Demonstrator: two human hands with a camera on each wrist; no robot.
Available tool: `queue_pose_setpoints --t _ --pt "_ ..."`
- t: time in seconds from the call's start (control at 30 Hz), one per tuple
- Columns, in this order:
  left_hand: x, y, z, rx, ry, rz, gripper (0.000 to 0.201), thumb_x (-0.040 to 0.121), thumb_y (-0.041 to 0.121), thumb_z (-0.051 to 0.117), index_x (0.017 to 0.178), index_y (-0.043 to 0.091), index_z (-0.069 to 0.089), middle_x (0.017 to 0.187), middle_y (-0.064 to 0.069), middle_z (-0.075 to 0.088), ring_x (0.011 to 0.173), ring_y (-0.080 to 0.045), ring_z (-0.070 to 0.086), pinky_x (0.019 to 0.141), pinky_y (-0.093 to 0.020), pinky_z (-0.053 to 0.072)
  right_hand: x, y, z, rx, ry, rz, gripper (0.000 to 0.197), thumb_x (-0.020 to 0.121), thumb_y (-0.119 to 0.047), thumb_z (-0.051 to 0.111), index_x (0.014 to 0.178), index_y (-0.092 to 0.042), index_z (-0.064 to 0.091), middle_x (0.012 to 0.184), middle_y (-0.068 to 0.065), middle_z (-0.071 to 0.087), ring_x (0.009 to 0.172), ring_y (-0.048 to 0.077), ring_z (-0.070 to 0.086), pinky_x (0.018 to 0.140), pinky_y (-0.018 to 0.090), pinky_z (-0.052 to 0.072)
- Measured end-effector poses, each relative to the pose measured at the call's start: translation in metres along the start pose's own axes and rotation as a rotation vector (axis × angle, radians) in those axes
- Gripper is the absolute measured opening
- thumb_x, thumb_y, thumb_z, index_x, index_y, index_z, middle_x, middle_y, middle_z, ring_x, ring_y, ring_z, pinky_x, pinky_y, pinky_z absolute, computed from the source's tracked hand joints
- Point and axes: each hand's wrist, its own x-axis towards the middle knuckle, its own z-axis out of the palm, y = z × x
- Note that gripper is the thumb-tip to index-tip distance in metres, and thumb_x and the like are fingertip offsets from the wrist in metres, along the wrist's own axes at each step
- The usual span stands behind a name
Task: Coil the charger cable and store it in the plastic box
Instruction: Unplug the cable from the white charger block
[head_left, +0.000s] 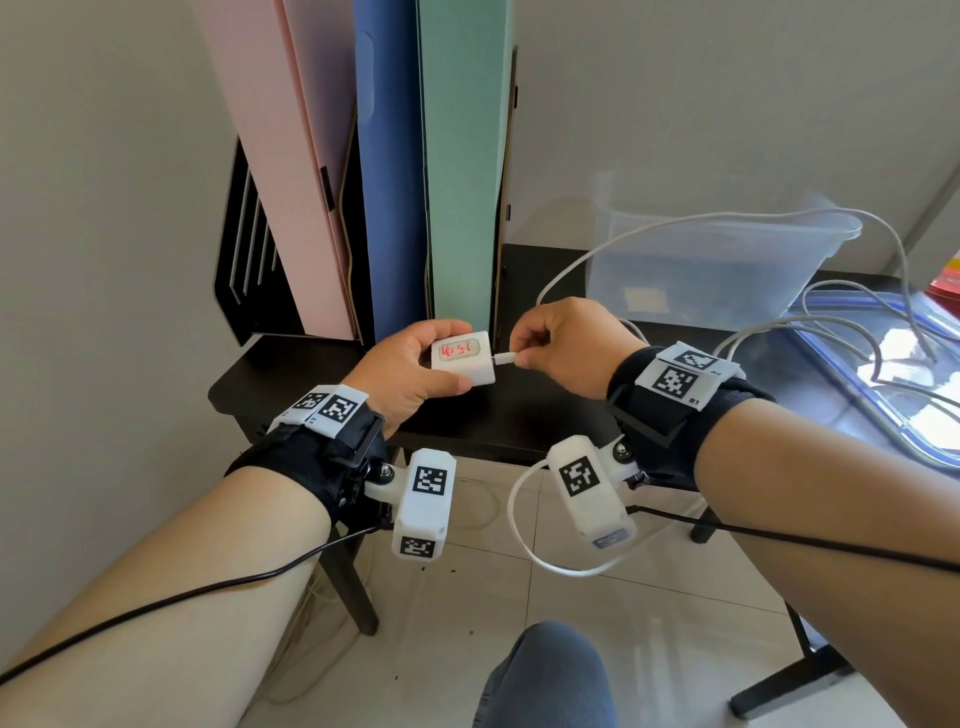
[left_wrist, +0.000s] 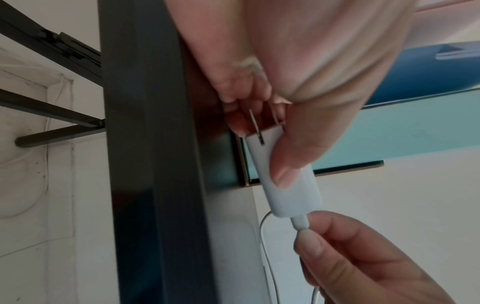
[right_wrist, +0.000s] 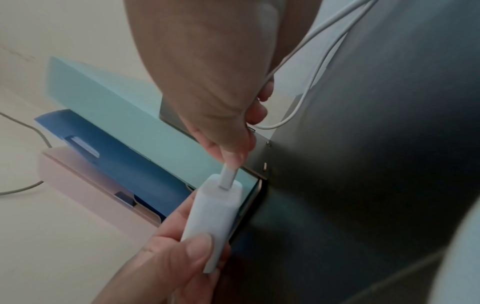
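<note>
My left hand (head_left: 415, 364) grips a white charger block (head_left: 464, 359) with a red-marked label, held above the black table (head_left: 519, 415). Its metal prongs show in the left wrist view, charger block (left_wrist: 285, 181) between thumb and fingers. My right hand (head_left: 561, 348) pinches the white cable plug (head_left: 506, 358) seated in the block's port, the same cable plug (right_wrist: 228, 176) entering the charger block (right_wrist: 215, 216). The white cable (head_left: 675, 228) loops loosely back over the clear plastic box (head_left: 727, 265) and across the right of the table.
A black file rack (head_left: 249, 260) holds pink, blue (head_left: 389, 182) and mint green folders just behind my hands. A clear lid with blue rim (head_left: 883, 374) lies at the right. The table's front edge is right below my wrists; tiled floor beneath.
</note>
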Motion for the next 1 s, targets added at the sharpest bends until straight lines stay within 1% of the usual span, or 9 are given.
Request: queue_pose_setpoints --t 0.17,0.3,0.4,0.53,0.6,0.77,0.87,0.93,1.0 --pt "-0.001 0.0 -0.001 -0.034 0.009 0.017 0.055 0.073 -0.009 0.067 0.112 0.029 0.056 0.102 0.015 0.06 0.094 -0.002 0.058 0.072 -0.01 0.052 0.001 -0.005 0.001 0.034 0.037 -0.003 0.01 0.086 -0.016 0.06 0.094 -0.016 0.067 0.072 -0.011 0.052 0.068 0.005 0.049 0.06 0.012 0.037" --pt "0.0 0.0 -0.003 -0.053 0.012 0.012 0.056 0.071 -0.01 0.068 0.106 0.033 0.058 0.104 0.013 0.061 0.1 -0.006 0.059 0.079 -0.017 0.052 0.002 -0.012 -0.001 0.009 0.009 0.005 0.012 0.087 -0.015 0.06 0.096 -0.015 0.066 0.085 -0.004 0.058 0.08 0.012 0.053 0.073 0.021 0.042" --pt "0.0 -0.001 -0.003 -0.024 0.017 0.028 0.057 0.072 -0.009 0.069 0.107 0.034 0.057 0.105 0.014 0.061 0.101 -0.007 0.059 0.082 -0.019 0.052 -0.001 -0.013 -0.005 0.009 0.016 0.013 0.013 0.088 -0.016 0.058 0.099 -0.015 0.065 0.087 -0.003 0.058 0.082 0.013 0.054 0.072 0.02 0.042" --pt "0.002 0.004 -0.002 0.105 -0.018 0.043 0.057 0.073 -0.001 0.072 0.116 0.032 0.056 0.111 0.009 0.06 0.105 -0.009 0.058 0.087 -0.02 0.048 -0.004 -0.016 -0.016 -0.2 -0.206 0.062 0.026 0.095 -0.021 0.046 0.115 -0.011 0.06 0.101 0.003 0.06 0.089 0.015 0.051 0.08 0.024 0.04" --pt "0.003 0.009 0.001 0.159 -0.013 0.063 0.056 0.074 0.004 0.072 0.118 0.034 0.054 0.111 0.013 0.059 0.104 -0.007 0.058 0.09 -0.022 0.047 -0.005 -0.012 -0.019 -0.184 -0.23 0.088 0.029 0.096 -0.02 0.043 0.117 -0.01 0.06 0.105 0.007 0.064 0.088 0.015 0.051 0.079 0.024 0.04" --pt "0.013 0.02 0.017 0.071 0.158 0.091 0.069 0.075 0.016 0.074 0.135 0.027 0.041 0.127 0.006 0.056 0.112 -0.011 0.057 0.101 -0.028 0.043 -0.013 0.01 -0.021 0.18 0.107 0.111 0.022 0.092 -0.021 0.05 0.095 -0.01 0.069 0.078 0.0 0.063 0.06 0.007 0.047 0.056 0.017 0.038" --pt "0.019 0.029 0.03 -0.067 0.314 -0.01 0.071 0.069 0.038 0.077 0.13 0.019 0.046 0.109 0.003 0.065 0.103 -0.015 0.062 0.096 -0.035 0.049 -0.02 0.014 -0.027 0.314 0.211 0.127 0.02 0.092 -0.022 0.051 0.087 -0.013 0.068 0.066 -0.005 0.057 0.052 0.006 0.043 0.05 0.017 0.035" --pt "0.014 0.041 0.044 -0.218 0.222 -0.114 0.054 0.079 0.044 0.066 0.118 0.008 0.056 0.092 -0.002 0.068 0.089 -0.017 0.065 0.08 -0.032 0.055 -0.023 0.015 -0.03 0.384 0.279 0.125 0.019 0.092 -0.024 0.051 0.081 -0.018 0.066 0.063 -0.007 0.055 0.048 0.005 0.042 0.049 0.016 0.034" --pt "0.008 0.055 0.059 -0.268 0.03 -0.189 0.051 0.088 0.054 0.046 0.104 0.009 0.063 0.089 -0.006 0.07 0.084 -0.019 0.067 0.069 -0.028 0.053 -0.027 0.018 -0.033 0.434 0.351 0.106 0.022 0.091 -0.025 0.053 0.072 -0.024 0.063 0.059 -0.009 0.054 0.044 0.002 0.044 0.048 0.014 0.034"
